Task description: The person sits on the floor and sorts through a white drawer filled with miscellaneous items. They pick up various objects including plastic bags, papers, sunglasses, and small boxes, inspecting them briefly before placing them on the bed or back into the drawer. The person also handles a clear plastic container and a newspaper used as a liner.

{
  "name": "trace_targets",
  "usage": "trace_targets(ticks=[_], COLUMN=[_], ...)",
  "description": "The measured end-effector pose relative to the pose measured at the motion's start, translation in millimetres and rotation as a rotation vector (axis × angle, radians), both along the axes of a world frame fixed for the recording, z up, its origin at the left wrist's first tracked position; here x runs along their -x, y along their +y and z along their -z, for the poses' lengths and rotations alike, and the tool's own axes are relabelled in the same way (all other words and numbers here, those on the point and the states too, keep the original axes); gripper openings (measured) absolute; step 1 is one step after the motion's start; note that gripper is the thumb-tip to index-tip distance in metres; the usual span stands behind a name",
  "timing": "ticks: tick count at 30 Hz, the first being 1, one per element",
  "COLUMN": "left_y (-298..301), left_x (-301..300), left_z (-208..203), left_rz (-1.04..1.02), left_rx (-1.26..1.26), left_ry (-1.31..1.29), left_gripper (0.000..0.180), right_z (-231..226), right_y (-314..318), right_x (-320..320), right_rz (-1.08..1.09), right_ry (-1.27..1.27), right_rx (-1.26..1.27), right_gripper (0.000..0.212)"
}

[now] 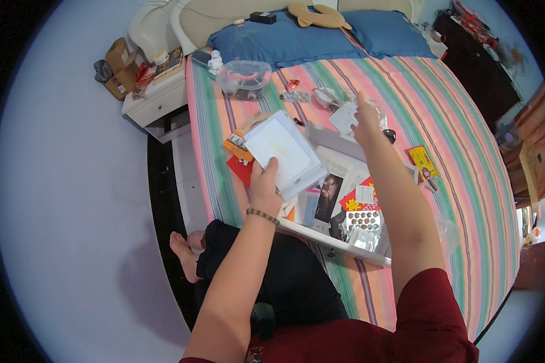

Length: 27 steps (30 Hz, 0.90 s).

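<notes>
My left hand grips a stack of white papers in a clear plastic sleeve, thumb on top, above the left end of a white drawer lying on the bed. Inside the drawer are a dark photo strip, a red paper packet, a card of round dark pieces and a clear plastic packet. My right hand reaches past the drawer's far side, fingers apart, beside a white paper slip and crumpled clear plastic. Whether it touches them is unclear.
A clear lidded box with a pink handle stands on the striped bed. An orange packet lies left of the drawer, a yellow box right of it. Blue pillows lie at the far end; a white nightstand stands far left.
</notes>
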<state>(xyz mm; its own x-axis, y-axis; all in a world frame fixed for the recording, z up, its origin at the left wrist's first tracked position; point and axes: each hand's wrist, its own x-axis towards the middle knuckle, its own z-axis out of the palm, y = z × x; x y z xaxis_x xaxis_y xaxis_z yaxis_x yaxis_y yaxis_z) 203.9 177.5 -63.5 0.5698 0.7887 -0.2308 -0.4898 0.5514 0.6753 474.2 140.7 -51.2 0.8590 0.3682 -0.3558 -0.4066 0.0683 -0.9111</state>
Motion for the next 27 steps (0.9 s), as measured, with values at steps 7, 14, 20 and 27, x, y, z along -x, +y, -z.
trace_targets(ticks=[7, 14, 20, 27], left_y=[0.4, -4.5, -2.0, -3.4], left_x=[1.9, -3.0, 1.0, -0.8], left_z=[-0.5, -6.8, -4.9, -7.2], left_rz=[-0.023, -0.019, -0.014, 0.009], left_rx=[0.032, -0.002, 0.010, 0.029], left_ry=[-0.004, 0.035, 0.040, 0.033], left_gripper=[0.037, 0.037, 0.038, 0.039], right_z=[91.7, 92.2, 66.6, 49.3], right_y=[-79.3, -91.9, -113.2, -154.7], right_x=[118.4, 147.5, 111.6, 67.7], right_rz=[-1.049, -1.058, -0.966, -0.626], right_ry=[-0.955, -1.155, -0.864, -0.295], right_rx=[0.726, 0.844, 0.696, 0.369], right_gripper=[0.056, 0.067, 0.034, 0.013])
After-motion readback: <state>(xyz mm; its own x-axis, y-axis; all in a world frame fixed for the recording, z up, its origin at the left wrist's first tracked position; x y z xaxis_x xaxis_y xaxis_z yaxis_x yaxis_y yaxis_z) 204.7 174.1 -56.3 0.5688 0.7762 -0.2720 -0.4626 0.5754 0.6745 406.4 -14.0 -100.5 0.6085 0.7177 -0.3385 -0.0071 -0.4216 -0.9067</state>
